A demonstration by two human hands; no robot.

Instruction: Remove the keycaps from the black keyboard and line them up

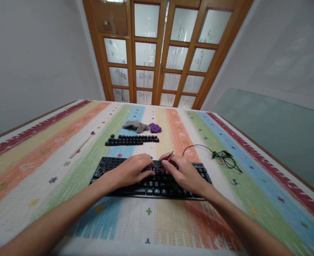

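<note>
A black keyboard [156, 190] lies in front of me. Part of its upper left has bare key sockets, while keycaps still sit along the lower rows and the right end. Over its middle rests my left hand [134, 169], palm down, its thumb apart from the curled fingers and nothing visible in it. My right hand [182, 172] pinches a small, thin brownish tool [170, 155] between thumb and fingers above the keyboard's back edge; its exact kind is too small to tell. Behind the keyboard, removed black keycaps [127, 140] stand in rows.
A thin-handled brush [82, 145] lies at the left. A grey cloth [136, 126] and a purple cloth [155, 128] sit beyond the keycaps. The keyboard's black cable [226, 156] is bundled at the right. A striped tablecloth [93, 220] covers the table.
</note>
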